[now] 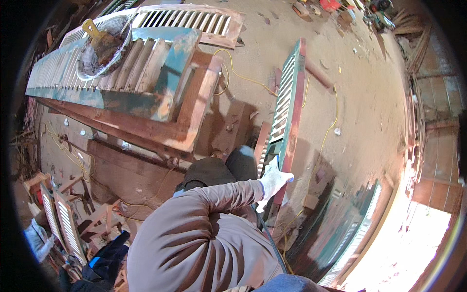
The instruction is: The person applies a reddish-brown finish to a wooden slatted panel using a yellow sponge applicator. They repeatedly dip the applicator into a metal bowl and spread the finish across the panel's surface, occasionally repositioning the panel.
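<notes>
At my far left, a blue-green louvred shutter lies flat over a reddish wooden frame, bearing a smeared whitish basin with a yellow-handled tool, likely a brush, in it. Below, near the rim of my view, a pale blue sleeve of another person shows beside small louvred panels. Toward the middle come my dark-clad knees, and my brown sleeve reaches rightward across my body to my left hand, in a white glove. It is folded over the red edge of a narrow green-and-red louvred panel and holds it there; how firmly, I cannot tell. The panel stands on its long edge, slats facing left, its length running from beneath my glove away from me and slightly to the right, so most of it lies beyond my hand. I can't make out my right hand, so the left is the nearer one I can see. Farther right, a yellow cord trails over the dirt floor, and another louvred shutter lies low near the bright opening.
</notes>
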A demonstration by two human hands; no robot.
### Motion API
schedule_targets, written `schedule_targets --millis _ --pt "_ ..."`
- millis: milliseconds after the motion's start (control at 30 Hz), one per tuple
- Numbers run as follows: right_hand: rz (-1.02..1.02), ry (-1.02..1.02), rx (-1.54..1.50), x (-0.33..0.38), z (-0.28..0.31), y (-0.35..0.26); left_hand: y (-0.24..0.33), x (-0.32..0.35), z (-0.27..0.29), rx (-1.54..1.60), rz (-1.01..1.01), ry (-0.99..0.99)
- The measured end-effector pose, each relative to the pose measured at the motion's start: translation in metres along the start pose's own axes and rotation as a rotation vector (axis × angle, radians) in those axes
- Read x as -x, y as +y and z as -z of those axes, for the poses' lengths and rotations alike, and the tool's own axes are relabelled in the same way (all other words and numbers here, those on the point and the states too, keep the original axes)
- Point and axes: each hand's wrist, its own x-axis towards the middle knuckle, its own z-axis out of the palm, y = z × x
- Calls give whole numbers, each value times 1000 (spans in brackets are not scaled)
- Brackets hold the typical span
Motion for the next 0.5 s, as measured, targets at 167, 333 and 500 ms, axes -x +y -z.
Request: schedule_targets --millis 167,333,500 --pt "114 -12 176 -83 102 -56 75 -106 -21 44 -195 68" --pt "177 -41 316 -195 190 -100 171 -194 -35 48 -160 88" --pt "232 -42 344 -352 279 -136 276 -319 -41 83 -148 178"
